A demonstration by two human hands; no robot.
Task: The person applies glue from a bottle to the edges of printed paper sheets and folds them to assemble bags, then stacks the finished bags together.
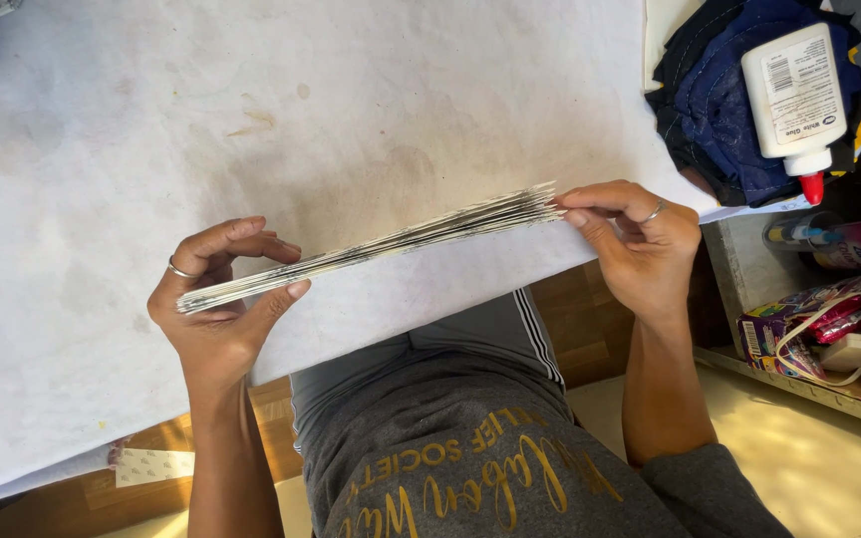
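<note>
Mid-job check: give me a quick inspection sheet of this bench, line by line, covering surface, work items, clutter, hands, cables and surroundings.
Surface: white sheet covering the table, stained brown near the middle.
Job's things: stack of papers, held edge-on above the sheet, pages slightly fanned at the right end.
Clutter: white glue bottle with red tip lying on dark blue cloth; small patterned paper scrap at the table's near edge.
Hands: left hand pinches the stack's left end; right hand pinches the right end; a ring on each.
Cables: white cord and charger on the shelf.
Surroundings: shelf at right with colourful packets; wooden floor below.
</note>
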